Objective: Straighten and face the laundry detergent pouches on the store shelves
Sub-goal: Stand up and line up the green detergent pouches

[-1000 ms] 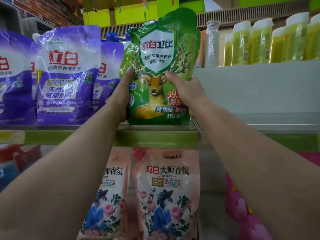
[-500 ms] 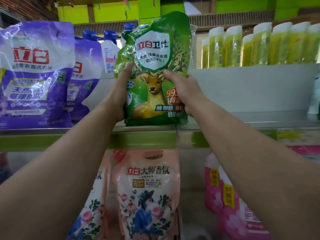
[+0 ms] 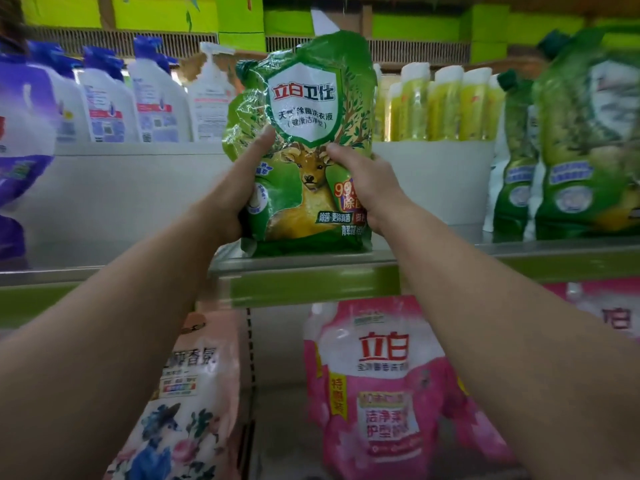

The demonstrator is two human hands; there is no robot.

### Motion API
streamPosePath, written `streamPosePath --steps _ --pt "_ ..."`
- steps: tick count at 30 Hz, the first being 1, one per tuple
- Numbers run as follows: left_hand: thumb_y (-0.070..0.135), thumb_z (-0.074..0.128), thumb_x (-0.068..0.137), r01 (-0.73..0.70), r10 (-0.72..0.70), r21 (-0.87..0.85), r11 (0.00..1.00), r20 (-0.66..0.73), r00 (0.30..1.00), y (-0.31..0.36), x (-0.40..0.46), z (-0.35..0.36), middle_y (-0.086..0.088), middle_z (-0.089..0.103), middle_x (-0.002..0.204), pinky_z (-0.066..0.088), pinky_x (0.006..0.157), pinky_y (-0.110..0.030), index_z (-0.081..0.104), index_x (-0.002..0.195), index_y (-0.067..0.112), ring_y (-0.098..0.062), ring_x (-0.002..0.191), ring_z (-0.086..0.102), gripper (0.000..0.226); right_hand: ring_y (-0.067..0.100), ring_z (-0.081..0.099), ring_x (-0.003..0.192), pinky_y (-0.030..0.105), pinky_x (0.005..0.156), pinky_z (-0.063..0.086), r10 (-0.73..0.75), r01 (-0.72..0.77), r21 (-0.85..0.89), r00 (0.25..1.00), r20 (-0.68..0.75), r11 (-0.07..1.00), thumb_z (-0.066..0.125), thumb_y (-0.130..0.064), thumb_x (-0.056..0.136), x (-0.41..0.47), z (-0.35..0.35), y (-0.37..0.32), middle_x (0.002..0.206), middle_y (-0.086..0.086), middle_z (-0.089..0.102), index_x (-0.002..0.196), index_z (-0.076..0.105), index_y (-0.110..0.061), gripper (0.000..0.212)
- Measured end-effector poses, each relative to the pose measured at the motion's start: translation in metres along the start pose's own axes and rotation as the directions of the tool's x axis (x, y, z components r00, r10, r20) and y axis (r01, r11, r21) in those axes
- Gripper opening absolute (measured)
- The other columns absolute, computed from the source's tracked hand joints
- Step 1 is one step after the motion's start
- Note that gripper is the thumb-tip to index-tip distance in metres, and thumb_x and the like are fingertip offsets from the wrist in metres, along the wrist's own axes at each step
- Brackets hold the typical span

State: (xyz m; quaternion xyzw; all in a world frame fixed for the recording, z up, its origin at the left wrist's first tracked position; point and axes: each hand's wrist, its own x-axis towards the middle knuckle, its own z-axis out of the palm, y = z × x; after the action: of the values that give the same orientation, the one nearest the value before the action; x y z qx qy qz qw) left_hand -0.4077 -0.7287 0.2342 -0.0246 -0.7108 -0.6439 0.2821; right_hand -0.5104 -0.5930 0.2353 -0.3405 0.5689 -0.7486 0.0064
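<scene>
Crinkled green deer-print pouch (image 3: pixel 304 147) upright at shelf (image 3: pixel 311 263) front edge, gripped by left hand (image 3: pixel 230 199) and right hand (image 3: pixel 369 188), more green pouches (image 3: pixel 585 143) toward right end, yellow bottles (image 3: pixel 446 102) behind.

The green detergent pouch (image 3: pixel 304 143) is made of shiny, crinkled plastic film. The pink pouch (image 3: pixel 384 382) below is covered in the same glossy plastic. The shelf edge (image 3: pixel 311 263) is made of smooth, dull grey metal.
</scene>
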Motion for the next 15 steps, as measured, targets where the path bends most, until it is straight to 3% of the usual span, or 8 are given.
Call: streamPosePath --steps 2,5,7,12,15 --pt "0.065 0.049 0.086 0.022 -0.022 0.024 0.999 -0.002 1.000 -0.003 0.007 0.020 -0.009 0.073 0.109 0.053 0.090 -0.042 0.062 0.118 0.021 -0.027 0.101 0.070 0.056 0.032 0.063 0.103 0.048 0.095 0.049 -0.002 0.002 -0.009 1.000 -0.023 1.000 0.072 -0.035 0.079 0.004 -0.021 0.000 0.113 0.013 0.066 0.122 0.056 -0.009 0.053" --pt "0.064 0.051 0.085 0.038 -0.038 0.016 0.999 0.014 0.999 -0.007 0.015 0.049 -0.007 0.075 0.098 0.059 0.067 -0.034 0.065 0.105 0.022 -0.023 0.089 0.073 0.049 0.032 0.064 0.101 0.048 0.093 0.051 0.000 -0.001 -0.003 0.999 -0.039 1.000 0.073 -0.034 0.078 0.007 -0.050 -0.002 0.112 0.013 0.066 0.121 0.057 -0.008 0.053" --pt "0.065 0.054 0.081 0.056 -0.056 0.007 0.998 0.013 0.998 -0.009 0.020 0.067 -0.007 0.075 0.098 0.058 0.060 -0.031 0.067 0.102 0.021 -0.022 0.087 0.073 0.050 0.032 0.064 0.101 0.046 0.091 0.052 0.004 -0.005 -0.010 0.998 -0.056 1.000 0.074 -0.035 0.077 0.009 -0.070 -0.003 0.113 0.014 0.066 0.123 0.055 -0.008 0.057" --pt "0.068 0.058 0.076 0.101 -0.101 0.008 0.995 -0.036 0.994 -0.013 0.032 0.108 -0.004 0.076 0.092 0.058 0.067 -0.033 0.067 0.098 0.020 -0.020 0.083 0.074 0.053 0.021 0.071 0.070 0.030 0.063 0.056 0.005 -0.002 0.039 0.998 -0.066 0.999 0.074 -0.030 0.078 0.012 -0.115 -0.005 0.091 0.010 0.072 0.113 0.060 -0.008 0.043" --pt "0.071 0.058 0.072 0.113 -0.112 0.027 0.993 -0.053 0.992 -0.016 0.037 0.131 -0.004 0.076 0.094 0.056 0.079 -0.038 0.068 0.099 0.019 -0.022 0.086 0.073 0.059 0.029 0.068 0.090 0.043 0.083 0.056 0.020 -0.019 0.006 0.995 -0.100 1.000 0.075 -0.037 0.075 0.013 -0.136 -0.006 0.107 0.016 0.067 0.126 0.053 -0.005 0.064"
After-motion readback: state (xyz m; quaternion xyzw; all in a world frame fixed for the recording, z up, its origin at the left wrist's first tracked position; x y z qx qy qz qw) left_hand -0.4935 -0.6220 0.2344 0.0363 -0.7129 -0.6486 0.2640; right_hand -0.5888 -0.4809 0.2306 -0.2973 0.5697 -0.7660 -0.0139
